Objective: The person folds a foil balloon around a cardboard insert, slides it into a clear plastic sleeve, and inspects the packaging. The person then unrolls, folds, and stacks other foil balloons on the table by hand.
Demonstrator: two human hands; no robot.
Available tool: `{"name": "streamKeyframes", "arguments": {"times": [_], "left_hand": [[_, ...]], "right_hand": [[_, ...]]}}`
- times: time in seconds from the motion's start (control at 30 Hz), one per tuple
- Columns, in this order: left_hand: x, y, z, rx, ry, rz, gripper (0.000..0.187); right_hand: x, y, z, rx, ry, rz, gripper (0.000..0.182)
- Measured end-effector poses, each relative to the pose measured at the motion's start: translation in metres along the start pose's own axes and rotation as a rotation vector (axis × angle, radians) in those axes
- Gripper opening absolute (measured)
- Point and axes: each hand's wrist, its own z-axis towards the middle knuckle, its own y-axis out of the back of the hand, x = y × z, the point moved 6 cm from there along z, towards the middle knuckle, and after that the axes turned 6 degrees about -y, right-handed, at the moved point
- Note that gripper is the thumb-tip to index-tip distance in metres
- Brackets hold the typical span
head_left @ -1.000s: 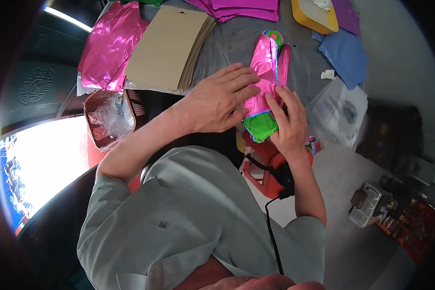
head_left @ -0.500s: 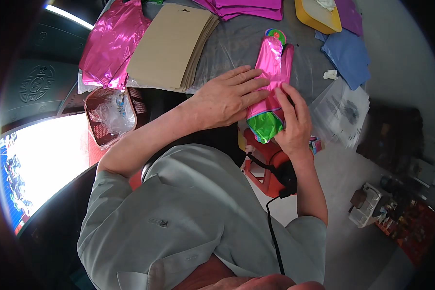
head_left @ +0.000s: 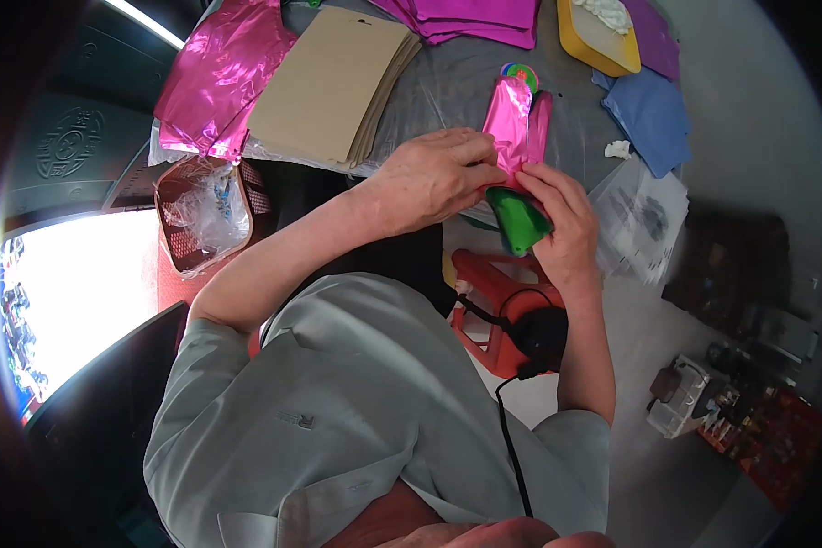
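A folded pink and green foil balloon (head_left: 510, 117) lies lengthwise at the table's near edge, with a colourful round printed part at its far end. My left hand (head_left: 437, 178) is on its left side, fingers bent and pinching the foil near the middle. My right hand (head_left: 564, 217) holds the right side, thumb and fingers closed on the foil. Between and below the hands, the green end (head_left: 521, 222) stands folded up off the edge. Fingertips partly hide the foil where they grip it.
Left of the hands are a stack of brown cardboard sheets (head_left: 324, 87) and flat pink foil (head_left: 217, 82). A basket (head_left: 172, 228) with clear plastic, a yellow tray (head_left: 575, 46), blue cloth (head_left: 648, 119), printed plastic bags (head_left: 648, 215) and a red stool (head_left: 475, 274) surround me.
The green end, flat before, is now bent and lifted. My left fingers, stretched out across the foil before, have curled in to pinch it, and my right hand has closed on its edge.
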Motion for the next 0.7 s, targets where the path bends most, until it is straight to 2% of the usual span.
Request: {"name": "streamKeyframes", "arguments": {"times": [0.1, 0.2, 0.23, 0.33, 0.37, 0.47, 0.5, 0.6, 0.7], "left_hand": [[0.005, 0.004, 0.003, -0.008, 0.028, -0.059, 0.047], [0.015, 0.000, 0.004, -0.005, 0.093, -0.124, 0.039], [0.018, 0.001, 0.005, -0.011, 0.094, -0.119, 0.039], [0.028, 0.002, 0.013, -0.075, 0.145, -0.142, 0.029], [0.025, 0.004, 0.017, -0.078, 0.144, -0.140, 0.029], [0.032, 0.009, 0.023, -0.093, 0.479, -0.381, 0.033], [0.034, 0.005, 0.024, -0.096, 0.478, -0.378, 0.033], [0.035, 0.008, 0.029, -0.278, 0.353, -0.174, 0.043], [0.039, 0.002, 0.026, -0.286, 0.402, -0.121, 0.049]], "right_hand": [[-0.004, 0.002, 0.006, 0.004, -0.013, 0.050, 0.048], [-0.008, 0.006, 0.012, -0.030, -0.110, 0.120, 0.023], [-0.008, 0.006, 0.013, -0.030, -0.102, 0.119, 0.023], [-0.027, 0.005, 0.011, -0.046, -0.272, 0.101, 0.017], [-0.027, 0.006, 0.013, -0.046, -0.268, 0.100, 0.017], [-0.044, 0.002, 0.022, 0.044, -0.477, 0.165, 0.023], [-0.047, 0.001, 0.027, 0.042, -0.473, 0.165, 0.023], [-0.060, -0.011, 0.039, 0.058, -0.537, 0.396, 0.025], [-0.067, -0.016, 0.046, 0.102, -0.564, 0.322, 0.025]]}}
